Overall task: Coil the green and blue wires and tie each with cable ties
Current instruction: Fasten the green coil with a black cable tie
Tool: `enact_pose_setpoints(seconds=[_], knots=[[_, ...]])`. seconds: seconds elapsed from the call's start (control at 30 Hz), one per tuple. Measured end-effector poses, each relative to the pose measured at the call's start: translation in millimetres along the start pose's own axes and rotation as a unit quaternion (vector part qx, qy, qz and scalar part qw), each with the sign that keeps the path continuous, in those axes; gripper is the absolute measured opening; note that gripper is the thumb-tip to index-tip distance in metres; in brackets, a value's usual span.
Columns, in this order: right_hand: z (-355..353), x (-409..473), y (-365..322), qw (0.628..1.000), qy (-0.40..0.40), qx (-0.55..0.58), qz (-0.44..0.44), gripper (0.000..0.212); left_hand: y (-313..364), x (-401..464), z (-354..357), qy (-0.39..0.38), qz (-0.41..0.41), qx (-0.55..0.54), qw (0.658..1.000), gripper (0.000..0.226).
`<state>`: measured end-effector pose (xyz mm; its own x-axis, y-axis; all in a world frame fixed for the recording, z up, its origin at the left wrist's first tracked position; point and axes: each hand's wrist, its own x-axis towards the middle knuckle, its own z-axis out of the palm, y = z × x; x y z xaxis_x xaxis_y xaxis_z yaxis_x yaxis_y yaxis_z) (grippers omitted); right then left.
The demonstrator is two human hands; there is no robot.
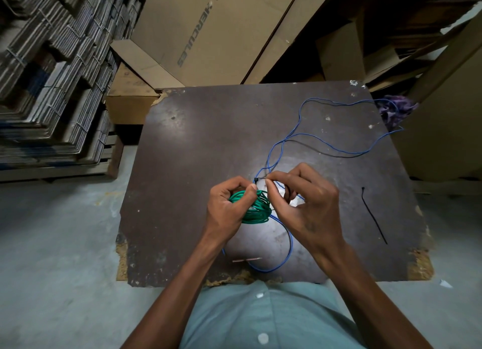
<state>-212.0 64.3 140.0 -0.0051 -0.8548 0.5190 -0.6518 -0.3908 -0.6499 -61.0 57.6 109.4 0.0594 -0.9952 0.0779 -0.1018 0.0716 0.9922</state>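
My left hand [230, 208] grips a coiled bundle of green wire [257, 209] just above the dark board [182, 166]. My right hand [303, 205] pinches the tail of a black cable tie [257, 179], whose small head sits at the top of the green coil. The blue wire [294, 137] lies loose and uncoiled, snaking from the far right of the board to a loop [285, 255] below my hands. A second black cable tie [374, 214] lies flat on the board to the right of my right hand.
A short bare wire end [246, 260] lies near the board's front edge. A purple rag [397, 110] sits at the far right corner. Stacked flattened cartons [52, 75] rise on the left, and large cardboard boxes [208, 30] lean behind the board.
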Motion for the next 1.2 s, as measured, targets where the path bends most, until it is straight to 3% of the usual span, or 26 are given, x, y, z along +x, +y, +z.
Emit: enact_pose_setpoints(seconds=[1.2], knots=[[-3.8,1.5,3.1,0.999,-0.037,0.023,0.001,0.007,-5.2,2.7,-3.7,-0.023,0.009,0.018,1.000,0.016]])
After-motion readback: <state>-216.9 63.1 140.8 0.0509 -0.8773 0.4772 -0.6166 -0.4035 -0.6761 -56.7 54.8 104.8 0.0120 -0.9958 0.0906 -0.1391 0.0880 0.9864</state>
